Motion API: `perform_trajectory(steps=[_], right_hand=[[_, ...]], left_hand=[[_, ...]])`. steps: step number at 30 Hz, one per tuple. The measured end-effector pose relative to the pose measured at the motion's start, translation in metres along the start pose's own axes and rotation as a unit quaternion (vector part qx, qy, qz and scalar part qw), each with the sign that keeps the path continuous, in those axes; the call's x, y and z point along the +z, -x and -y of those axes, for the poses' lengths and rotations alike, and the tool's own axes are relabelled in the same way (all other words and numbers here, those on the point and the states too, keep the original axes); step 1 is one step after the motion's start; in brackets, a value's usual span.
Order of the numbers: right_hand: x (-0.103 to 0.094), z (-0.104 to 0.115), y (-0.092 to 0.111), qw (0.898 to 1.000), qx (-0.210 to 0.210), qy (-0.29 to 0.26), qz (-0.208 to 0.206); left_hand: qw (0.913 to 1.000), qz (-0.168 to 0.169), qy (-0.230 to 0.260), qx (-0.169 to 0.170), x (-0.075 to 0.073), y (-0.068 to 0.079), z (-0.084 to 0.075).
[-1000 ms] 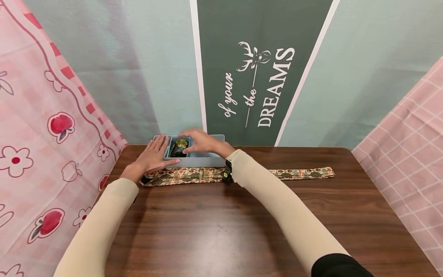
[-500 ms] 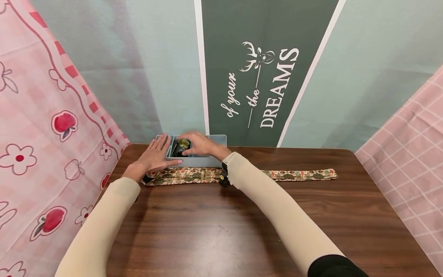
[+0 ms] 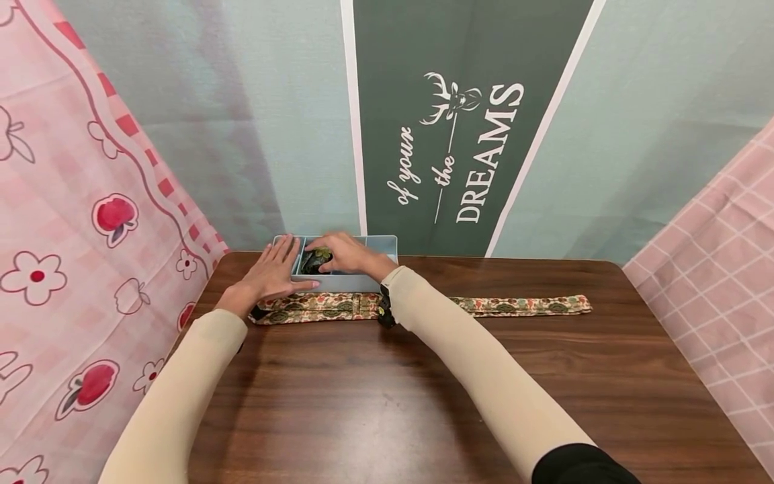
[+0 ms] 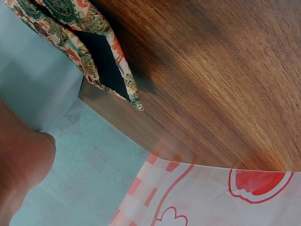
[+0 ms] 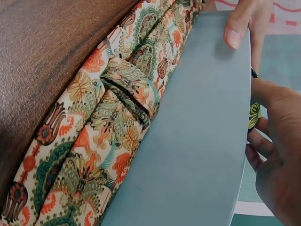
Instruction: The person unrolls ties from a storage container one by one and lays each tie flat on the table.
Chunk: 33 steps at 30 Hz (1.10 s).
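My left hand [image 3: 271,270] lies over the left end of a pale blue divided box [image 3: 351,283], fingers straight and thumb along its front wall. Inside one compartment sits a dark, bundled piece of cloth with a yellow-green pattern [image 3: 313,262]. My right hand [image 3: 346,254] reaches in from above and grips this bundle between thumb and fingers. From the right wrist view, only a sliver of the bundle [image 5: 254,114] shows past the box wall. Along the box's front lies a folded floral necktie [image 3: 314,308], its open, dark-lined tip [image 4: 110,63] in the left wrist view.
The brown wooden table [image 3: 375,383] extends toward me. Behind the box hangs a grey-green printed curtain [image 3: 447,148]. Pink patterned cloth [image 3: 91,269] borders the left side, and a pink checked cloth [image 3: 713,282] the right.
My right hand has shifted slightly left and closer over the dark bundle, now covering more of it. The left hand keeps its place on the box, and the floral necktie has not moved.
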State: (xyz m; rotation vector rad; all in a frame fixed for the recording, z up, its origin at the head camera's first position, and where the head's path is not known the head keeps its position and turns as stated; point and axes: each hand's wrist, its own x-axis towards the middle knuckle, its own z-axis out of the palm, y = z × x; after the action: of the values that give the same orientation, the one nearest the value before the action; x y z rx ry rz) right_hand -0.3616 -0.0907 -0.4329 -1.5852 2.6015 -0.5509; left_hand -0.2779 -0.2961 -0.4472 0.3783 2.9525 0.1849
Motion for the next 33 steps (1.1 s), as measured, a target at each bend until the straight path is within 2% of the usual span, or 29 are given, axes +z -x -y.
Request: perform_trajectory(steps=[5,11,19,24,29,33], right_hand=[[0.0,-0.001,0.0,1.0,0.01,0.018,-0.008],[0.002,-0.004,0.004,0.999,0.027,0.004,-0.018],[0.001,-0.001,0.006,0.997,0.048,-0.031,-0.049],[-0.002,0.003,0.007,0.995,0.044,-0.049,-0.074],[-0.005,0.007,0.008,0.99,0.055,-0.091,-0.092],[-0.005,0.009,0.01,0.987,0.065,-0.103,-0.102]], left_hand=[[1.0,0.002,0.004,0.001,0.001,-0.001,-0.003],[1.0,0.002,0.003,0.002,0.004,-0.005,-0.006],[1.0,-0.001,0.002,0.003,0.006,-0.007,-0.002],[1.0,-0.005,0.005,0.007,0.003,-0.003,-0.002],[0.9999,-0.013,0.007,0.008,-0.001,0.002,-0.002],[0.9999,-0.01,0.001,0.01,0.0,0.003,-0.002]])
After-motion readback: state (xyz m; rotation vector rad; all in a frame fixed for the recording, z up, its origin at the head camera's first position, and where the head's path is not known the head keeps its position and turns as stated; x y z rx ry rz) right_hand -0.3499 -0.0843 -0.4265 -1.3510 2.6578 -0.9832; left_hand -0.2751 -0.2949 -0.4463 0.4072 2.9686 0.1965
